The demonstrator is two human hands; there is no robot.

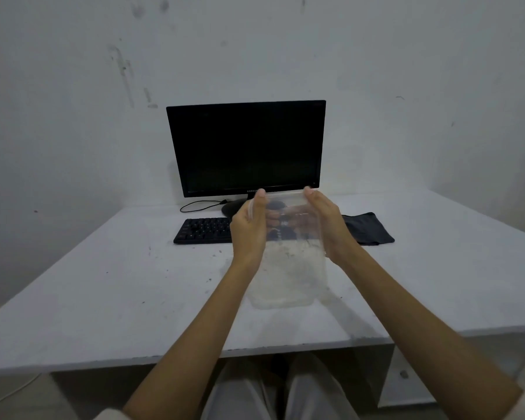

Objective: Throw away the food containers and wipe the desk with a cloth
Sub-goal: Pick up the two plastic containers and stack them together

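Observation:
A clear plastic food container (pixel 288 268) is held up above the white desk (pixel 119 283), in front of the keyboard. My left hand (pixel 249 228) grips its left side and my right hand (pixel 328 222) grips its right side, thumbs at the upper rim. Through the plastic I see smears of food residue and my fingers behind it. A dark cloth (pixel 369 228) lies on the desk just right of my right hand, partly hidden by it.
A black monitor (pixel 246 147) stands at the back against the wall, its cable trailing left. A black keyboard (pixel 203 230) lies before it, partly hidden by my left hand. The desk surface shows dark specks and stains. My knees are under the front edge.

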